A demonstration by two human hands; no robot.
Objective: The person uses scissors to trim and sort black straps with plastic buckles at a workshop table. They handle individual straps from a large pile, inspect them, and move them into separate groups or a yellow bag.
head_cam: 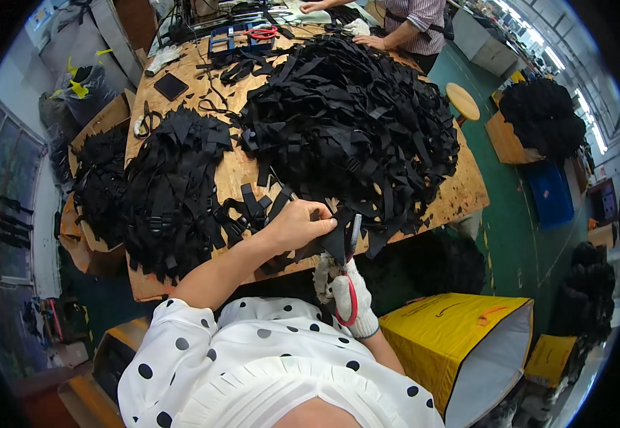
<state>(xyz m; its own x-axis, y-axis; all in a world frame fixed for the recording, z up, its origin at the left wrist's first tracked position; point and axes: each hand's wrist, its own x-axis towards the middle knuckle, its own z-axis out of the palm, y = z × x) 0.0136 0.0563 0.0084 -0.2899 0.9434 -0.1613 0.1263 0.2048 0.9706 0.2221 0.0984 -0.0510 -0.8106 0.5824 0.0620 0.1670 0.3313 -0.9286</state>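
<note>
Bare, my left hand (302, 223) pinches a piece of black webbing strap (338, 238) between thumb and fingers at the table's near edge. My right hand (354, 299), in a white knit glove, grips red-handled scissors (354, 241), whose blades point up beside that strap. Whether the blades touch the strap cannot be told. Beyond both hands lies a large heap of black straps (353, 117), some with plastic buckles. A smaller pile of black straps (171, 187) lies to the left. Loose strap pieces (254, 200) are scattered between the two.
On the wooden table (465, 182) lie black-handled scissors (149, 119), a dark phone (171, 85), a glove (164, 58) and a blue tray (241, 41). A co-worker (414, 27) stands at the far side. A yellow bag (449, 337) stands at the lower right, a round stool (462, 100) beyond the table's right edge.
</note>
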